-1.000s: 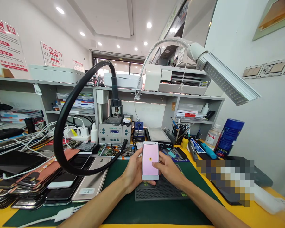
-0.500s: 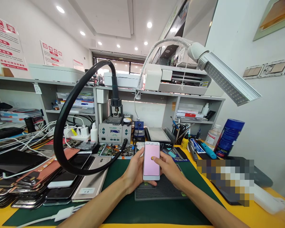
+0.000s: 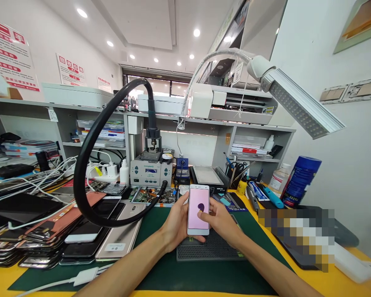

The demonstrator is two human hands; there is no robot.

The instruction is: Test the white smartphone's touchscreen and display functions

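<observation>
A white smartphone point(image 3: 198, 197) with a lit pink screen stands upright above a dark ridged pad point(image 3: 210, 247) on the green mat point(image 3: 173, 272). My left hand point(image 3: 176, 222) is wrapped round its left edge and back, thumb at the side. My right hand point(image 3: 222, 222) steadies the right edge, and its thumb rests on the screen beside a dark purple blob.
A thick black hose point(image 3: 89, 173) loops from the hot-air station point(image 3: 151, 171) over stacked phones point(image 3: 49, 235) on the left. A lamp head point(image 3: 299, 107) hangs upper right. Tools, a blue canister point(image 3: 301, 181) and a bottle stand at right. A white cable point(image 3: 80, 278) crosses the front.
The phone has drifted slightly right and up in view. A small yellow dot on the screen has given way to a larger dark purple blob by my right thumb.
</observation>
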